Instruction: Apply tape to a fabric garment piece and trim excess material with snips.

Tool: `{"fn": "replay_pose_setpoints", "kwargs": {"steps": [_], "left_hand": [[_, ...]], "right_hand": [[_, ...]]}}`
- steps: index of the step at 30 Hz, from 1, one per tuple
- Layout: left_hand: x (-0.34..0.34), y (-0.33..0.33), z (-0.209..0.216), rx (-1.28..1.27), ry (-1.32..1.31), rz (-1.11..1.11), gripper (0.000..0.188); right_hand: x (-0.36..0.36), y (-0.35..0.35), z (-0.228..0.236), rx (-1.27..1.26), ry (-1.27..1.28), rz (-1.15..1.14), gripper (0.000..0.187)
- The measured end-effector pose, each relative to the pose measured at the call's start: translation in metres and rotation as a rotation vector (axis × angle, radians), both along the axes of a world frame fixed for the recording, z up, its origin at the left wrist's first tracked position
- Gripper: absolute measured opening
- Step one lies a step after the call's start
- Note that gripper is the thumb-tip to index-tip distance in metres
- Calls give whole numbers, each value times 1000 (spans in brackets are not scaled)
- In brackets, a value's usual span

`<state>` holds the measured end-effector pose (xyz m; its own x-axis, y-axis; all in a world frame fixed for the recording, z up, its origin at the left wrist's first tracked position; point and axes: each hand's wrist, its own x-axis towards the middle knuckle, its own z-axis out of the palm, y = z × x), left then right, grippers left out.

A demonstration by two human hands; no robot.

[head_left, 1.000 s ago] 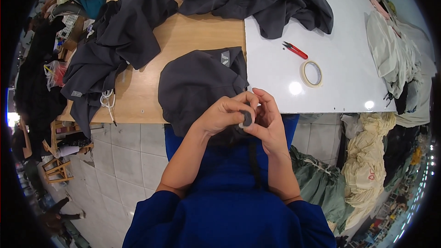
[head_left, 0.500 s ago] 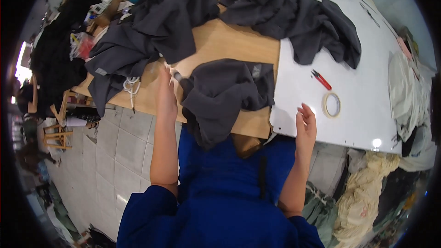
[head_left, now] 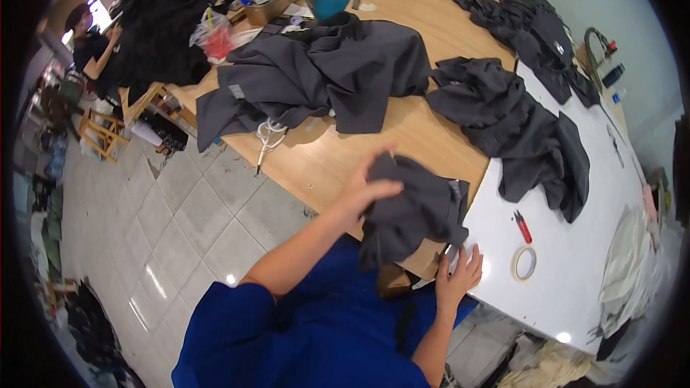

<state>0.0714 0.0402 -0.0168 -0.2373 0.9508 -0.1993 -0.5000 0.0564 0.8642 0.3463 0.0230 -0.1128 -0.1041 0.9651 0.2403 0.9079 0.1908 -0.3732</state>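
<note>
Far left, one other person (head_left: 90,36) sits by a black heap of cloth (head_left: 162,36); one wooden stool (head_left: 100,133) stands below on the tiled floor. One clear bag with red contents (head_left: 214,37) sits near the table's far edge, one open cardboard box (head_left: 262,8) just behind it.

Wooden table (head_left: 323,162): I count three large dark grey garments. The first (head_left: 323,72) has a small pale label (head_left: 237,91) at its left hem and one white cord (head_left: 267,136) trailing off it. The second (head_left: 517,129) lies half on the white board (head_left: 575,273); the third (head_left: 532,25) lies farther back.

My left hand (head_left: 370,187) grips the small grey garment (head_left: 413,212) at its left edge, fingers closed on the cloth; the garment sits bunched at the near table edge, partly hanging over it. My right hand (head_left: 460,273) rests flat at the board's edge, fingers spread, a small pale thing under the fingertips that I cannot make out.

On the board: one red-handled snipper (head_left: 522,226), one roll of tape (head_left: 524,264), just beside each other.
</note>
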Motion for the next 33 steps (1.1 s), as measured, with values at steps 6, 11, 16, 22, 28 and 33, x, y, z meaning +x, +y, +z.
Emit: {"fn": "replay_pose_setpoints", "kwargs": {"steps": [6,11,16,22,28,33], "left_hand": [[-97,27,98,603,-85,640,55],[-171,43,80,673,30,1167,58],[-217,14,-29,195,260,1095,87],[-117,22,-63,23,1067,986,83],[-50,47,-84,47,1528,263,62],[-49,58,-88,148,1434,197,45]], "right_hand": [[1,-1,-3,6,-26,30,45],[0,-2,-1,41,-72,-12,45],[-4,-4,3,-5,-33,21,45],[-1,0,3,-25,-19,20,45],[75,1,70,-785,767,52,31],[225,-77,12,-1164,1912,259,57]]}}
